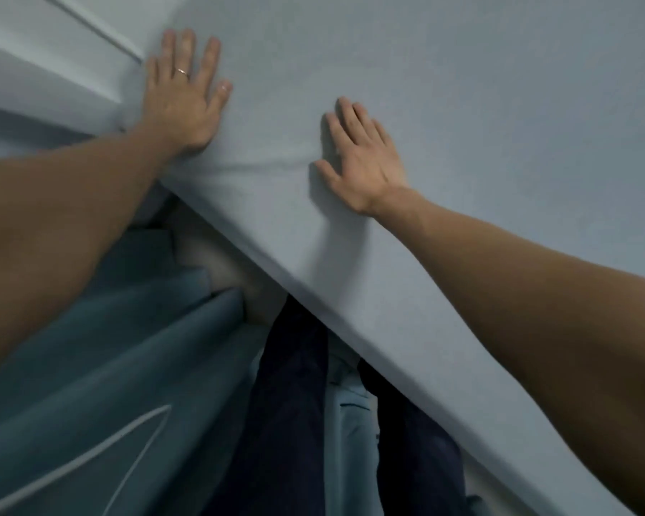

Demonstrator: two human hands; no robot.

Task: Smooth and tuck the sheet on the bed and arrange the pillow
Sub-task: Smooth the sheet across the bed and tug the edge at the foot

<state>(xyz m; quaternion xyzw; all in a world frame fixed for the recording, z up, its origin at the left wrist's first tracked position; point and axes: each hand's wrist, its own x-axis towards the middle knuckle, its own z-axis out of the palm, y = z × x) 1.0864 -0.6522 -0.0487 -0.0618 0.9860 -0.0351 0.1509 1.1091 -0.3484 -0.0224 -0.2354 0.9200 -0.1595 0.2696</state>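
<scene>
A pale blue-grey sheet covers the bed and fills the upper right of the head view. My left hand, with a ring on one finger, lies flat on the sheet at the bed's corner, fingers straight and spread. My right hand presses flat on the sheet a little to the right, close to the near edge. A shallow crease runs in the sheet between the two hands. No pillow is in view.
A white panelled surface stands past the bed's corner at the upper left. A blue-grey curtain hangs at the lower left. My dark trouser legs stand against the bed's near edge.
</scene>
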